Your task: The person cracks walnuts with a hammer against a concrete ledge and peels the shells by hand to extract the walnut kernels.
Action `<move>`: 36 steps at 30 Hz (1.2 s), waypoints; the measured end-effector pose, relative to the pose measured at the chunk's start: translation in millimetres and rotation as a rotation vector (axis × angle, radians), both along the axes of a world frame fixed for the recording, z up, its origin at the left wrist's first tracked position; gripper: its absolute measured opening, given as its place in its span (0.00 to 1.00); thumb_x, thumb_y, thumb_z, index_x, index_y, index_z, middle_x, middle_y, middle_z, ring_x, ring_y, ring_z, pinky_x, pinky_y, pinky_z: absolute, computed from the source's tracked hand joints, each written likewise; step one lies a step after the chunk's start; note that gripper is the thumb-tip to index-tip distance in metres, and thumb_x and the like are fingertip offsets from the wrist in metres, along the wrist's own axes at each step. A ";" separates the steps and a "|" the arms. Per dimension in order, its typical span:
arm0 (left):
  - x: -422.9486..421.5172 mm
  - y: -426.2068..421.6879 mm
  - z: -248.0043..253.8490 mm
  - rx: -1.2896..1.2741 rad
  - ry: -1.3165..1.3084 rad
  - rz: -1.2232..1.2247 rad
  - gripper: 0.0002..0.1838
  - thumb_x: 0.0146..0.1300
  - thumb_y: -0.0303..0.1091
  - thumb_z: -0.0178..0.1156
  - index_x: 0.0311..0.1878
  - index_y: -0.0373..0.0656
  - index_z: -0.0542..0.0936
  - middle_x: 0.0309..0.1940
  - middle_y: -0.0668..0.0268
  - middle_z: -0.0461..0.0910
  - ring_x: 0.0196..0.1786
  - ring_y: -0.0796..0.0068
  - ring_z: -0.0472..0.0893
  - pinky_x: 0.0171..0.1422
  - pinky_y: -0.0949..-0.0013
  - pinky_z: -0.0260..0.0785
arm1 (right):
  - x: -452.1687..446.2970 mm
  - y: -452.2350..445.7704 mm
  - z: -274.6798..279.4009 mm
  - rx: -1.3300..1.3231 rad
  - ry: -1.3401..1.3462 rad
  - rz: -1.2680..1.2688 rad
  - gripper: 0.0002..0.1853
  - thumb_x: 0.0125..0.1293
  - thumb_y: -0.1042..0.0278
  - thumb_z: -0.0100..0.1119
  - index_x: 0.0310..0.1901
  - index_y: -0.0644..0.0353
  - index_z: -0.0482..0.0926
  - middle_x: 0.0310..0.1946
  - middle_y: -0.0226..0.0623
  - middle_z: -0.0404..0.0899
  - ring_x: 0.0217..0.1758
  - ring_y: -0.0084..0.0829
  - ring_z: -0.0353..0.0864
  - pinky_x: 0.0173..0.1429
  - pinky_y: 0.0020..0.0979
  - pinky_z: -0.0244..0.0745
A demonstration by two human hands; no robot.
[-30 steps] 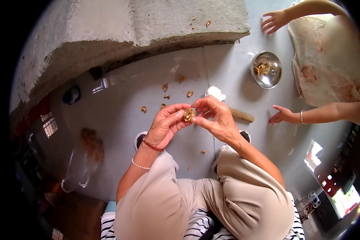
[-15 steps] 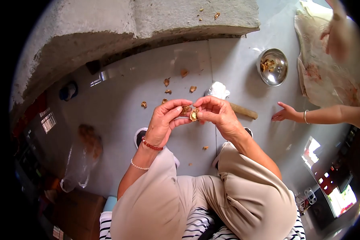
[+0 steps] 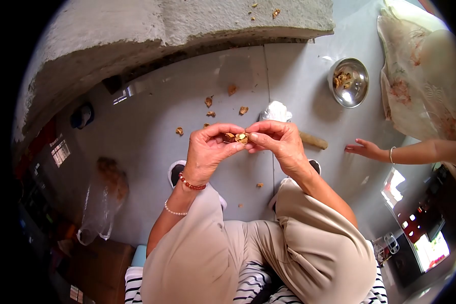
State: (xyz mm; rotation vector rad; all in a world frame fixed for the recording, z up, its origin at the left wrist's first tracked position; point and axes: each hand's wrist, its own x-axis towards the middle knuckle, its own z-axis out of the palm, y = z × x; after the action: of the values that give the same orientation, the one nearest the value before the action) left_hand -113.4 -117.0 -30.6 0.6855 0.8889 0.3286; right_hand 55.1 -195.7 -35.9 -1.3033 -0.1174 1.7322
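My left hand [image 3: 211, 147] and my right hand [image 3: 281, 144] meet above the floor between my knees, fingertips closed round a cracked walnut [image 3: 241, 138]. Pale kernel shows inside its broken brown shell. A darker piece of walnut shell [image 3: 229, 138] sits between my left thumb and fingers. My right thumb and forefinger pinch the edge of the pale-centred piece. Just beyond my right hand lie a white crumpled bundle [image 3: 276, 112] and a wooden stick [image 3: 314, 141], partly hidden by that hand.
A steel bowl [image 3: 362, 83] with walnut pieces stands at upper right. Shell fragments [image 3: 209, 102] are scattered on the floor. Another person's hand [image 3: 366, 150] reaches in from the right. A rough concrete block [image 3: 197, 23] borders the far side; a plastic bag [image 3: 97, 213] lies left.
My hands have drawn the walnut pieces level and closer together, the left thumb now under them. The other person's upper hand has left the top right; their lower hand stays outstretched.
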 end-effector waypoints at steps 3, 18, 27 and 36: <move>-3.4 -1.5 -2.3 -0.019 0.026 0.008 0.13 0.55 0.17 0.62 0.46 0.31 0.79 0.40 0.60 0.81 0.43 0.75 0.81 0.50 0.74 0.75 | -1.2 2.3 3.3 0.004 -0.050 0.016 0.09 0.63 0.75 0.59 0.41 0.71 0.80 0.34 0.42 0.82 0.34 0.27 0.83 0.41 0.24 0.80; -9.3 -8.1 -6.1 -0.129 0.003 0.047 0.14 0.60 0.22 0.61 0.49 0.32 0.78 0.42 0.58 0.81 0.43 0.74 0.81 0.50 0.73 0.76 | -1.8 -4.7 -1.8 0.002 0.023 -0.043 0.10 0.62 0.73 0.60 0.42 0.70 0.79 0.34 0.43 0.82 0.33 0.27 0.83 0.40 0.25 0.81; -1.1 -11.0 -2.1 -0.027 -0.020 0.083 0.10 0.58 0.20 0.61 0.44 0.32 0.78 0.39 0.60 0.81 0.40 0.76 0.81 0.47 0.75 0.76 | -5.0 -8.4 -9.2 -0.064 0.324 -0.097 0.09 0.63 0.69 0.60 0.42 0.63 0.76 0.32 0.37 0.80 0.33 0.25 0.82 0.36 0.23 0.81; 0.9 -12.7 -2.6 0.130 0.121 0.008 0.11 0.56 0.18 0.63 0.43 0.31 0.79 0.36 0.61 0.81 0.38 0.78 0.81 0.44 0.76 0.76 | -10.8 -6.2 2.2 -0.025 -0.015 -0.006 0.11 0.61 0.67 0.62 0.41 0.65 0.75 0.33 0.35 0.79 0.34 0.22 0.81 0.32 0.23 0.77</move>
State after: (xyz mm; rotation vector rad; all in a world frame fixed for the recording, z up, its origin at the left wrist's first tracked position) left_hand -112.6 -129.7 -33.1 0.8288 0.9911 0.3570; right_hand 44.4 -201.8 -33.8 -1.3335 -0.1002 1.7237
